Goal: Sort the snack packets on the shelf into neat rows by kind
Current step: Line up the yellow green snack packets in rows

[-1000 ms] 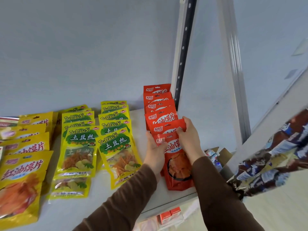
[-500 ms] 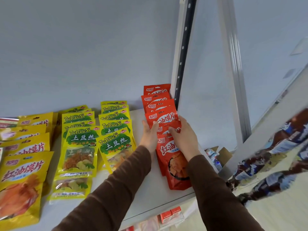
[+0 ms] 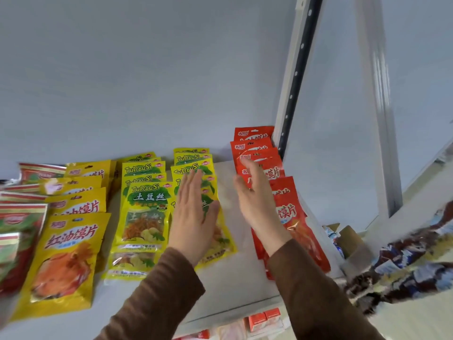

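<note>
While both hands are held above the shelf (image 3: 240,288), nothing is gripped by either. The left hand (image 3: 193,217) is spread flat, fingers straight and close together, over the right-hand row of yellow-green packets (image 3: 193,168); whether the palm touches the packets cannot be told. The right hand (image 3: 257,200) is held edge-on with fingers straight and loosely parted, just left of the red packets (image 3: 289,217) and overlapping their left edge; contact cannot be confirmed because of motion blur. Brown sleeves (image 3: 316,290) are worn on both arms.

The red packets are laid in one overlapping row at the right end of the shelf, running from the back wall (image 3: 147,82) toward the front edge, beside a white upright (image 3: 289,94). Two rows of yellow-green packets are set in the middle, a second one (image 3: 144,212) lying left of the first. Further left, a row of plain yellow packets (image 3: 66,261) is seen, and at the far left edge red-green packets (image 3: 14,241) are partly cut off. Small red boxes (image 3: 264,319) are visible below the shelf front.
</note>
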Motion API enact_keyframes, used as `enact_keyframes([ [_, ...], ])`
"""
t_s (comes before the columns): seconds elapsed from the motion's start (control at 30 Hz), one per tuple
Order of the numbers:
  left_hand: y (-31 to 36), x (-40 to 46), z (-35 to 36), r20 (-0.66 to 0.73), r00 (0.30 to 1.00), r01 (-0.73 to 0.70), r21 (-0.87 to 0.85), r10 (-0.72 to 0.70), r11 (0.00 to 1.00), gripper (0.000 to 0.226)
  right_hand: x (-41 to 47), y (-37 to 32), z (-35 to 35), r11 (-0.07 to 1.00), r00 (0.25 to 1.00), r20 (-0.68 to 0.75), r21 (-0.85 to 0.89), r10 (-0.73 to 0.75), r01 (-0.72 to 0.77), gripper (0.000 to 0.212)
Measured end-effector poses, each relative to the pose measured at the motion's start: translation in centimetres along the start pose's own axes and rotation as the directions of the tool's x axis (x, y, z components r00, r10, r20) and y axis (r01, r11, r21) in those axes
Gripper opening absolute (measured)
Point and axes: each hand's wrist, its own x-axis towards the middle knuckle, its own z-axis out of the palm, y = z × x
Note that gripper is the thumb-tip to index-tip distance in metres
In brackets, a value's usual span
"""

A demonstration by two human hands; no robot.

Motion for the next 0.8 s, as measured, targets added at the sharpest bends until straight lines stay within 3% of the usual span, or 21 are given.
enact_keyframes([
  [0.07, -2.6, -1.0, -1.8, -0.008, 1.0, 0.014, 0.36, -0.012, 0.933, 0.08, 0.8, -0.7, 2.7, 0.946, 0.956, 0.186, 0.193, 0.226, -0.261, 0.052],
  [0.13, -3.8, -1.8, -2.1, 0.074, 0.991, 0.059, 0.527, -0.114, 0.848, 0.085, 2.2, -1.2, 5.3, 0.873, 0.885, 0.27, 0.21, 0.38, -0.44, 0.059],
  [0.2, -4.4, -2.6, -1.2, 0.166, 0.976, 0.011, 0.603, -0.139, 0.797, 0.081, 4.1, -1.4, 7.2, 0.816, 0.838, 0.297, 0.233, 0.458, -0.529, 0.057],
  [0.27, -4.5, -3.1, -0.4, 0.219, 0.968, -0.034, 0.607, -0.126, 0.794, 0.078, 6.2, -1.4, 8.4, 0.768, 0.799, 0.317, 0.251, 0.51, -0.589, 0.049],
  [0.37, -4.8, -3.1, -0.2, 0.244, 0.964, -0.069, 0.615, -0.107, 0.786, 0.081, 9.1, -1.3, 9.0, 0.753, 0.769, 0.344, 0.214, 0.539, -0.623, 0.075],
  [0.53, -4.7, -2.6, -0.3, 0.28, 0.955, -0.1, 0.607, -0.095, 0.788, 0.084, 11.3, -1.1, 9.6, 0.76, 0.708, 0.455, 0.097, 0.54, -0.642, 0.064],
  [0.8, -4.9, -3.1, 0.1, 0.274, 0.958, -0.096, 0.573, -0.079, 0.814, 0.084, 12.3, -1.5, 10.9, 0.78, 0.662, 0.493, -0.056, 0.565, -0.624, 0.058],
])
